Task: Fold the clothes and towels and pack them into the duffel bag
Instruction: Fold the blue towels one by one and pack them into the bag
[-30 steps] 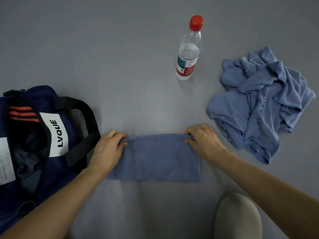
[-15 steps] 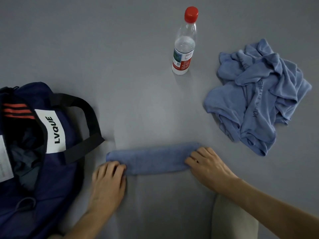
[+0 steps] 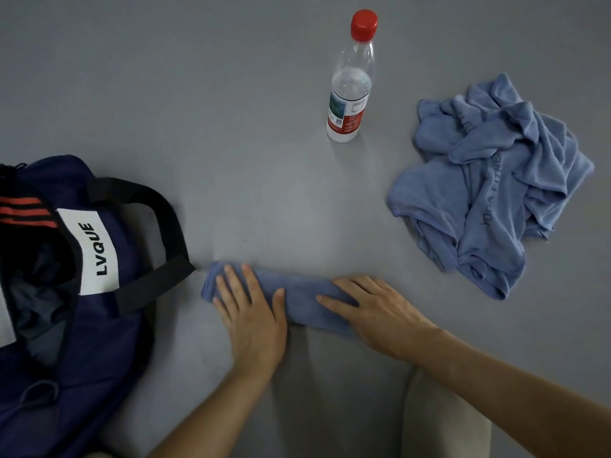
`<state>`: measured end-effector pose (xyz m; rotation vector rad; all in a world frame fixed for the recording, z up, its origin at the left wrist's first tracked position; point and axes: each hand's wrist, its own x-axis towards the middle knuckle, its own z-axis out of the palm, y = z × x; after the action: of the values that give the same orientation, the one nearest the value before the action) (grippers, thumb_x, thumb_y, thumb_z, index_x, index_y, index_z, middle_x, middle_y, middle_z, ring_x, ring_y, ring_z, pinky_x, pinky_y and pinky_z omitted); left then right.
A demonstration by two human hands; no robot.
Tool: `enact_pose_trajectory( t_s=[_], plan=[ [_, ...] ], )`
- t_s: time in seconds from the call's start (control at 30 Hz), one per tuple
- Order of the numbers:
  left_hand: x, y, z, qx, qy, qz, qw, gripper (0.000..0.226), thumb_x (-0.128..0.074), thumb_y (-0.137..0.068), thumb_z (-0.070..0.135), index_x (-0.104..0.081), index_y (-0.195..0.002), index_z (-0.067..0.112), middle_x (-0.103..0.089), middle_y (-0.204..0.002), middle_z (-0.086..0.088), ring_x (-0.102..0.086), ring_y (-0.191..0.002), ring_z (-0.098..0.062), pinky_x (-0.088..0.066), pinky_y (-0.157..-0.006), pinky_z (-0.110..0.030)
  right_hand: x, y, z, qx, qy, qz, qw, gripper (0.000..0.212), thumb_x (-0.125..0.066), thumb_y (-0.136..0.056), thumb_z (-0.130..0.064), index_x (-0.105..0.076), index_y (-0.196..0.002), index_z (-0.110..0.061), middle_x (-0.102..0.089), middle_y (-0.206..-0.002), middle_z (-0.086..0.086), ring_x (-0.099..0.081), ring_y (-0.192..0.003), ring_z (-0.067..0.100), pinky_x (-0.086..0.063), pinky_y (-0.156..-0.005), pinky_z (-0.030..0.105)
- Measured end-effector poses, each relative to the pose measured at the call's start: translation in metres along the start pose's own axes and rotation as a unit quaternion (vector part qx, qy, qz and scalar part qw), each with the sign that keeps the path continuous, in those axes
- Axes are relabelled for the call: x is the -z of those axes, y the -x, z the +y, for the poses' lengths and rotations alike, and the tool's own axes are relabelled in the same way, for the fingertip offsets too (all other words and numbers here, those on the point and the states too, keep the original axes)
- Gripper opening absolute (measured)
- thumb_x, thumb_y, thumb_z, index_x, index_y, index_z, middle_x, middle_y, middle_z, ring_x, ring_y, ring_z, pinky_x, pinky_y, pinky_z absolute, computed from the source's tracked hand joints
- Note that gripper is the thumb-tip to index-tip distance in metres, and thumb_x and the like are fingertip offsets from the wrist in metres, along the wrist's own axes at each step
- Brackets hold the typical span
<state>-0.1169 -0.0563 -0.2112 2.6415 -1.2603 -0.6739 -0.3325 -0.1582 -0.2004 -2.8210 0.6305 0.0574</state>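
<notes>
A grey surface (image 3: 165, 77) fills the view. At its left edge sits a navy duffel bag (image 3: 109, 342), its top gaping open, with black handles, orange stripes and a white "LVQUE" label; dark fabric shows inside. Far right lies a crumpled blue cloth (image 3: 489, 180) with faint printed lettering, well apart from the bag. Near the lower middle, just beside the bag's handle, a blue towel (image 3: 297, 292) lies folded into a narrow strip. Both hands press flat on it with straight fingers, holding nothing: the left hand (image 3: 254, 319) on its left part, the right hand (image 3: 380, 312) on its right end. Farther back, a red-capped water bottle (image 3: 350, 87) stands upright.
</notes>
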Motion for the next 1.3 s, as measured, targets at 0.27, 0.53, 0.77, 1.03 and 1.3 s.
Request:
enact_pose_trajectory(
  t_s=[0.27,0.53,0.77,1.03,1.3],
  plan=[
    [0.044,-0.114,0.008,-0.3,-0.18,-0.075,0.934,0.065,-0.015,-0.1,0.055,-0.002,-0.16,0.034,0.011,-0.168,-0.006,0.02,-0.153,-0.026,0.016,-0.122,-0.042,-0.013,0.017,-0.038,-0.047,-0.155,-0.001,0.987,0.065,-0.046,-0.087,-0.028,-0.039,-0.151,-0.02,-0.066,-0.089,0.004,-0.062,-0.072,0.027,-0.055,-0.063,0.032],
    [0.045,-0.116,0.024,-0.311,-0.205,-0.045,0.927,0.062,-0.02,-0.105,0.052,-0.001,-0.16,0.03,0.006,-0.168,-0.011,0.012,-0.154,-0.03,0.006,-0.124,-0.051,-0.02,0.012,-0.042,0.063,-0.013,0.033,0.997,0.072,-0.071,-0.072,-0.028,-0.05,-0.141,-0.03,-0.061,-0.09,-0.005,-0.059,-0.071,0.017,-0.051,-0.057,0.027],
    [0.004,0.001,-0.029,-0.409,-0.059,0.008,0.911,0.06,-0.051,-0.098,0.016,-0.033,-0.156,0.013,-0.029,-0.162,-0.013,-0.017,-0.153,-0.029,-0.015,-0.125,-0.043,-0.009,0.007,-0.044,0.063,-0.018,0.081,0.995,0.028,-0.065,-0.084,-0.03,-0.067,-0.112,-0.026,-0.06,-0.12,0.003,-0.058,-0.088,0.025,-0.049,-0.071,0.036],
    [0.021,0.015,-0.028,-0.295,0.069,0.023,0.953,0.041,-0.043,-0.097,0.03,-0.068,-0.128,0.019,-0.062,-0.135,0.002,-0.054,-0.126,-0.02,-0.048,-0.102,-0.043,0.007,-0.025,-0.049,-0.139,-0.226,0.039,0.963,0.034,-0.062,-0.089,-0.046,-0.054,-0.07,-0.019,-0.058,-0.07,-0.005,-0.054,-0.074,0.023,-0.037,-0.066,0.027],
    [0.035,0.017,-0.009,-0.097,0.247,-0.097,0.959,0.045,-0.065,-0.089,0.054,-0.053,-0.132,0.046,-0.068,-0.103,0.019,-0.063,-0.09,0.0,-0.055,-0.08,-0.027,0.015,-0.061,-0.047,-0.368,-0.354,-0.03,0.859,0.045,-0.061,-0.092,-0.053,-0.047,-0.06,-0.024,-0.055,-0.062,-0.007,-0.059,-0.068,0.02,-0.039,-0.061,0.029]
  ],
)
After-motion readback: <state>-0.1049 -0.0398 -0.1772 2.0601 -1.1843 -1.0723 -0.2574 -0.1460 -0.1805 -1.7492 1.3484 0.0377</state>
